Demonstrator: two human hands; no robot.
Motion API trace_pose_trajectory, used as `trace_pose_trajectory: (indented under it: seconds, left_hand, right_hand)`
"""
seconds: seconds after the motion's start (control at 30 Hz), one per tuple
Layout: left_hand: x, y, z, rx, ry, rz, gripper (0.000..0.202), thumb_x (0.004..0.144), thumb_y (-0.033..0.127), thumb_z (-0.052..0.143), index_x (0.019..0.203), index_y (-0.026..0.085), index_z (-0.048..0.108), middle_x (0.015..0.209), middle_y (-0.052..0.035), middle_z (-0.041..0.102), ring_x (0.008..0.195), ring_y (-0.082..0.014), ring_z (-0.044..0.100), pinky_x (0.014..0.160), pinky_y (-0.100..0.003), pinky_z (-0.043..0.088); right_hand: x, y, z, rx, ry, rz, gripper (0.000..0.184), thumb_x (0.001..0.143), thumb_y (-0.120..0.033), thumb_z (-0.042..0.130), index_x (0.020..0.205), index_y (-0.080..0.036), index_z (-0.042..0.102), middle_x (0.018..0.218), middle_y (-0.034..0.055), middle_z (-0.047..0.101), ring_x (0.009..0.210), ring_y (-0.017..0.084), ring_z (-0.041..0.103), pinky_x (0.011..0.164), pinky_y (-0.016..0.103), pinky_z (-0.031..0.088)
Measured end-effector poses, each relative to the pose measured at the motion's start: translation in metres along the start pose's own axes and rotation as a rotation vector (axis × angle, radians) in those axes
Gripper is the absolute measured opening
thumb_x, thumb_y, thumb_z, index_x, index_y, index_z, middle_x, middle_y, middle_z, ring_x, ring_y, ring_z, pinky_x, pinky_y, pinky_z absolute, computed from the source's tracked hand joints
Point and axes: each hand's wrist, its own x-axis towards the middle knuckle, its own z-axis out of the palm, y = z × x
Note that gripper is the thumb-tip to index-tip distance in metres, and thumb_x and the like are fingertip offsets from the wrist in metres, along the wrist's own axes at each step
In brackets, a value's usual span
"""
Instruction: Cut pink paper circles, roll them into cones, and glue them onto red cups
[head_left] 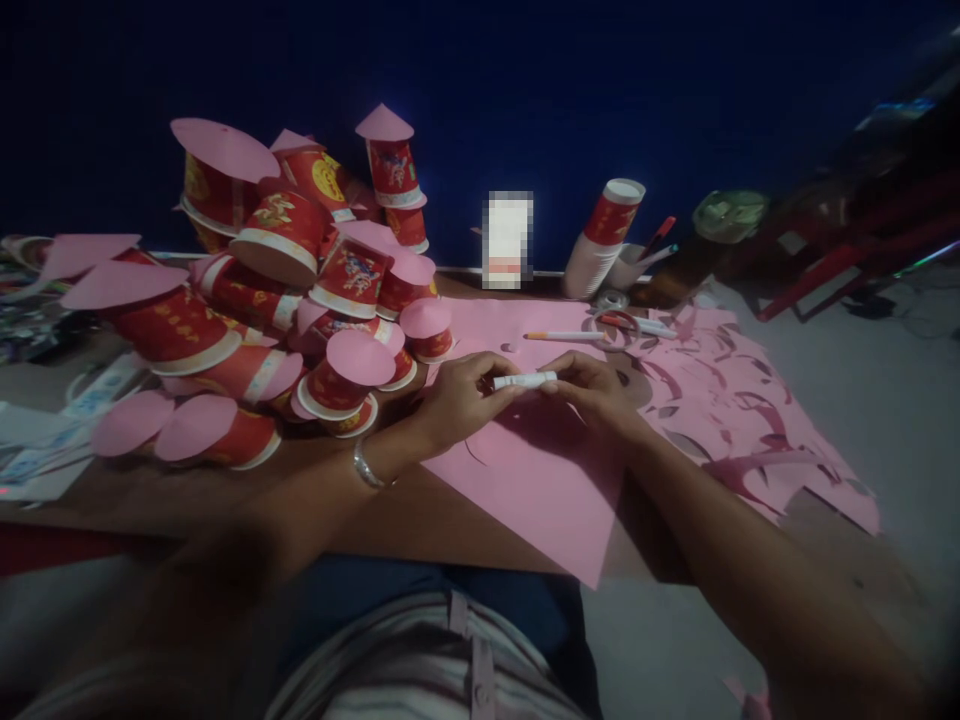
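My left hand (466, 398) pinches one end of a short white tube (523, 381) with grey marks, perhaps a small pen or glue stick. My right hand (592, 388) has its fingers closed on the other end. The tube is held level, just above a large pink paper sheet (540, 500) on the table. Beyond the hands lies an orange-and-white pen (566, 337), tip to the left. Scissors (616, 328) rest near its right end. A curved cut or line marks the sheet near my left hand.
Red paper cups with pink cone tops (352, 270) are heaped on the left. A cup stack (604, 240) and a pen holder (630, 268) stand at the back. Cut pink paper scraps (750, 410) cover the right side. A brown table edge (450, 555) runs before my lap.
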Motion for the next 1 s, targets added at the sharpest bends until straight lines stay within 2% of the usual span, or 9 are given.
trace_pose_trajectory:
  seconds: [0.1,0.2,0.3,0.4,0.57,0.67,0.77,0.87,1.0]
  left_hand:
    - [0.002,-0.004,0.001,-0.071,-0.034,-0.133,0.024,0.089,0.031,0.075,0.108,0.017,0.069,0.098,-0.0054,0.076,0.083,-0.0156,0.07,0.072,-0.028,0.057]
    - [0.014,-0.019,0.001,0.098,-0.061,-0.109,0.052,0.088,0.03,0.077,0.134,0.018,0.058,0.124,-0.0112,0.07,0.106,-0.0213,0.069,0.082,-0.032,0.058]
    - [0.036,-0.036,0.003,0.391,-0.132,0.01,0.043,0.093,0.014,0.062,0.136,0.016,0.058,0.136,-0.0144,0.062,0.12,-0.0242,0.063,0.102,-0.04,0.052]
    - [0.057,-0.048,0.01,0.495,-0.197,0.028,0.031,0.093,0.014,0.058,0.124,0.015,0.066,0.127,-0.0144,0.064,0.122,-0.0288,0.06,0.105,-0.044,0.048]
    - [0.074,-0.05,0.023,0.238,-0.106,-0.149,0.012,0.083,0.01,0.067,0.093,0.016,0.071,0.103,-0.0097,0.07,0.103,-0.0239,0.065,0.096,-0.039,0.051]
    - [0.075,-0.047,0.025,0.163,-0.071,-0.21,0.011,0.092,0.017,0.064,0.101,0.015,0.07,0.098,-0.008,0.073,0.087,-0.0173,0.068,0.08,-0.031,0.056]
    - [0.071,-0.043,0.023,-0.138,-0.05,-0.347,0.016,0.096,0.025,0.064,0.106,0.014,0.068,0.094,-0.0073,0.075,0.073,-0.0116,0.069,0.065,-0.023,0.055]
    - [0.067,-0.041,0.021,-0.525,-0.014,-0.46,0.016,0.089,0.024,0.075,0.1,0.013,0.069,0.091,-0.0057,0.075,0.077,-0.0103,0.071,0.07,-0.022,0.057]
    - [0.064,-0.041,0.02,-0.642,-0.01,-0.473,0.015,0.085,0.021,0.079,0.096,0.013,0.071,0.09,-0.0046,0.074,0.082,-0.0108,0.072,0.079,-0.025,0.058]
  right_hand:
    - [0.002,0.002,-0.006,-0.012,0.08,-0.036,0.037,0.068,-0.045,0.094,0.084,-0.022,0.07,0.074,-0.0005,0.073,0.067,0.015,0.067,0.066,0.03,0.058]
    - [0.007,0.002,-0.016,-0.055,0.304,-0.111,0.035,0.073,-0.046,0.09,0.088,-0.024,0.068,0.073,-0.0024,0.071,0.065,0.015,0.067,0.068,0.031,0.058]
    - [0.013,0.003,-0.028,-0.184,0.467,-0.153,0.037,0.075,-0.048,0.086,0.09,-0.023,0.064,0.073,-0.003,0.068,0.067,0.015,0.068,0.069,0.032,0.058]
    - [0.016,0.006,-0.037,-0.285,0.504,-0.138,0.041,0.075,-0.053,0.084,0.091,-0.022,0.062,0.073,-0.0032,0.067,0.066,0.016,0.067,0.066,0.031,0.057]
    - [0.018,0.009,-0.04,-0.29,0.478,-0.135,0.042,0.076,-0.055,0.081,0.091,-0.022,0.06,0.075,-0.003,0.067,0.064,0.015,0.066,0.064,0.031,0.055]
    - [0.017,0.008,-0.038,-0.278,0.436,-0.129,0.038,0.078,-0.053,0.08,0.091,-0.022,0.061,0.072,-0.0024,0.067,0.065,0.015,0.066,0.067,0.032,0.056]
    - [0.017,0.007,-0.035,-0.275,0.39,-0.126,0.038,0.079,-0.053,0.08,0.091,-0.022,0.063,0.07,-0.0022,0.066,0.068,0.016,0.066,0.069,0.032,0.056]
    - [0.016,0.006,-0.033,-0.255,0.368,-0.123,0.038,0.078,-0.053,0.081,0.09,-0.022,0.063,0.07,-0.0023,0.067,0.067,0.016,0.066,0.068,0.031,0.056]
    - [0.016,0.004,-0.031,-0.225,0.347,-0.126,0.039,0.075,-0.053,0.083,0.091,-0.022,0.066,0.07,-0.0021,0.068,0.065,0.015,0.066,0.067,0.031,0.057]
